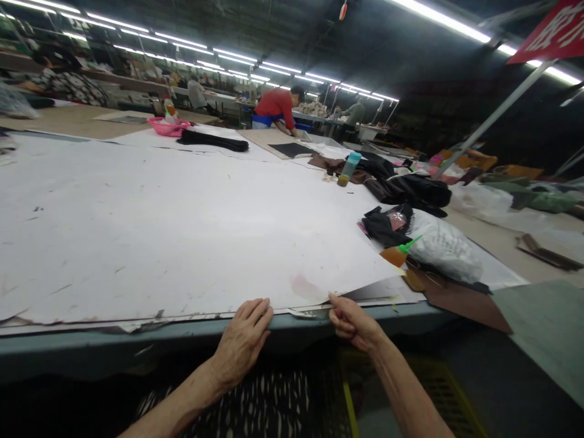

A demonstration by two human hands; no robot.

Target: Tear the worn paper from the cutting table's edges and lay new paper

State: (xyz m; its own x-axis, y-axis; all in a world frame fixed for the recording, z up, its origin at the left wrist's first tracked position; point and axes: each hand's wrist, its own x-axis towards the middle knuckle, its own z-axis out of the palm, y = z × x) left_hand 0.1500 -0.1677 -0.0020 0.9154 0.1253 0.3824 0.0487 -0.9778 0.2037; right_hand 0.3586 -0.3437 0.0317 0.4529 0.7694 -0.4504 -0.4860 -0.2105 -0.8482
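A large white paper sheet [182,225] covers the worktable in front of me, with dark scraps and a pinkish stain near its front edge. My left hand [246,331] lies on that front edge, fingers stretched over the paper. Further right, my right hand [353,322] pinches the sheet's edge between thumb and index finger, its other fingers curled. The sheet's right corner is raised, and a shadowed gap shows beneath it, above more white layers. Torn paper edges stick out along the table's blue-grey rim [182,331].
To the right are a glue bottle [395,254] with a green nozzle, a white plastic bag [442,246] and dark material [410,188]. A bottle with a blue cap [349,169] and a pink basket [168,126] stand farther back. A person in red [276,108] bends over the far table. Below sits a yellow crate [451,389].
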